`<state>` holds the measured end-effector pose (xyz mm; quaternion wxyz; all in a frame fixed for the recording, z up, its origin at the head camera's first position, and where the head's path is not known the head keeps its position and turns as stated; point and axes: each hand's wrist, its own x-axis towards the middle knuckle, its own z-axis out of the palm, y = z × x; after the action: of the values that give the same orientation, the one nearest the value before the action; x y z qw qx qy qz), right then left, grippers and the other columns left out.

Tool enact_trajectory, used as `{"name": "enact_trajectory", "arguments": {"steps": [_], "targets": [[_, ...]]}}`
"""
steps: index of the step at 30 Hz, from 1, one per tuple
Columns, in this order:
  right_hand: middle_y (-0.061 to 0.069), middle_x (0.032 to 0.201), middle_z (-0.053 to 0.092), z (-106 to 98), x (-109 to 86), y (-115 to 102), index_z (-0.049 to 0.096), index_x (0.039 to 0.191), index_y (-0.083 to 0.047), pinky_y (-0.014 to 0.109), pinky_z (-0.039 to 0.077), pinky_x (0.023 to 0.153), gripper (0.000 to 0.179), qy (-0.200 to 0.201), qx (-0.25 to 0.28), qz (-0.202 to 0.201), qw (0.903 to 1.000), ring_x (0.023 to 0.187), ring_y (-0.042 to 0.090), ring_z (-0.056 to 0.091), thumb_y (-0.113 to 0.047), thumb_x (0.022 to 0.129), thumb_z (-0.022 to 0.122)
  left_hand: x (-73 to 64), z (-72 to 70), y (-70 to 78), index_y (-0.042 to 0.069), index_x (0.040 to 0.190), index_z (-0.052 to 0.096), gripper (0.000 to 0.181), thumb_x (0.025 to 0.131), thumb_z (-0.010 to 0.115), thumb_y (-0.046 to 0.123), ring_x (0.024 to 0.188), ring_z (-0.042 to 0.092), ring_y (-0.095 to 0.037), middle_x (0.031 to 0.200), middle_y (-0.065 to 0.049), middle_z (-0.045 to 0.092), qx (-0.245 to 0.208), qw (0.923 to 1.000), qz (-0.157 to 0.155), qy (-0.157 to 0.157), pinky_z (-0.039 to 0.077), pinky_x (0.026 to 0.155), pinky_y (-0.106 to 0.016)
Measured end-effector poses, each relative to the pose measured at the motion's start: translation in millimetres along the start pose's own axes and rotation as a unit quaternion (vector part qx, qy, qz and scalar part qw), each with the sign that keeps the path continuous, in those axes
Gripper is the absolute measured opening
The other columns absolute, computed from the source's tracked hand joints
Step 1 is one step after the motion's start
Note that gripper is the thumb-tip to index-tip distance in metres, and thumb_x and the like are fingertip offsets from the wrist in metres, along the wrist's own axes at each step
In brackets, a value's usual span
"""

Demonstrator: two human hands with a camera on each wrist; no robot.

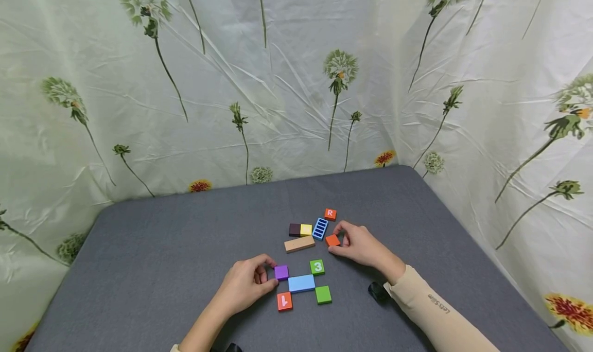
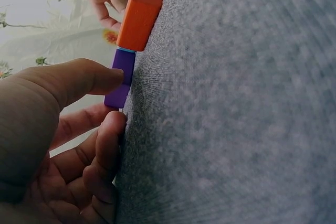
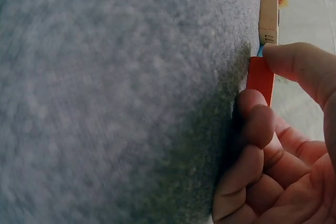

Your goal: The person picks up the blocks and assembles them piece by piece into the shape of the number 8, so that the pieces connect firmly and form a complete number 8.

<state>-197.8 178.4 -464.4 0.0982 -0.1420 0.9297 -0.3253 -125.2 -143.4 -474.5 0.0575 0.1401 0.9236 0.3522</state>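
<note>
My left hand point(image 1: 247, 281) pinches a small purple square block point(image 1: 281, 273) between thumb and index finger. That block meets the upper left corner of a light blue rectangular block point(image 1: 301, 283). At its other corners lie an orange block marked 1 point(image 1: 284, 301), a green block marked 3 point(image 1: 317, 267) and a plain green block point(image 1: 323, 295). My right hand point(image 1: 363, 245) holds a plain orange square block point(image 1: 332, 240) by its edges with thumb and fingers. This one lies at the lower end of a blue block with dark bars point(image 1: 320, 229).
Left of the barred block are a yellow block point(image 1: 306, 230), a dark block point(image 1: 295, 230) and a tan wooden block point(image 1: 299, 244). An orange block marked R point(image 1: 330, 214) lies at its top. Grey cloth covers the table point(image 1: 185, 239); a flowered curtain point(image 1: 287, 84) hangs behind.
</note>
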Motion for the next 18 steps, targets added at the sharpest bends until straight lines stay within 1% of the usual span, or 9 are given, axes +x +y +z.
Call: {"name": "enact_trajectory", "arguments": {"steps": [8,13,18], "targets": [[-0.005,0.072,0.057,-1.1,-1.2,2.1,0.068,0.120,-0.007,0.023,0.038,0.057,0.035,-0.008,0.012,-0.010,0.9999,0.062,0.007,0.048,-0.027,0.095,0.083,-0.2,-0.1,-0.2,0.019,0.108,0.073,0.025,0.087,0.088,0.019,0.062,0.047,0.000,0.072,0.012,0.054,0.002,1.0000,0.001,0.002,0.036,0.058,-0.021],[-0.005,0.072,0.057,-1.2,-3.7,4.2,0.069,0.120,-0.007,0.023,0.039,0.058,0.036,-0.002,0.016,-0.016,0.9997,0.062,0.008,0.049,-0.027,0.094,0.084,-1.2,0.3,0.1,0.018,0.107,0.074,0.026,0.086,0.089,0.019,0.062,0.047,0.000,0.072,0.012,0.054,-0.002,1.0000,0.006,0.005,0.036,0.058,-0.021],[-0.005,0.072,0.057,-1.0,-9.4,3.1,0.070,0.120,-0.005,0.024,0.040,0.059,0.038,0.000,0.019,-0.019,0.9996,0.063,0.008,0.050,-0.026,0.093,0.085,-1.2,-0.1,-0.2,0.018,0.108,0.074,0.026,0.087,0.089,0.019,0.062,0.046,0.000,0.072,0.011,0.054,-0.003,1.0000,0.004,0.005,0.036,0.058,-0.021]]}}
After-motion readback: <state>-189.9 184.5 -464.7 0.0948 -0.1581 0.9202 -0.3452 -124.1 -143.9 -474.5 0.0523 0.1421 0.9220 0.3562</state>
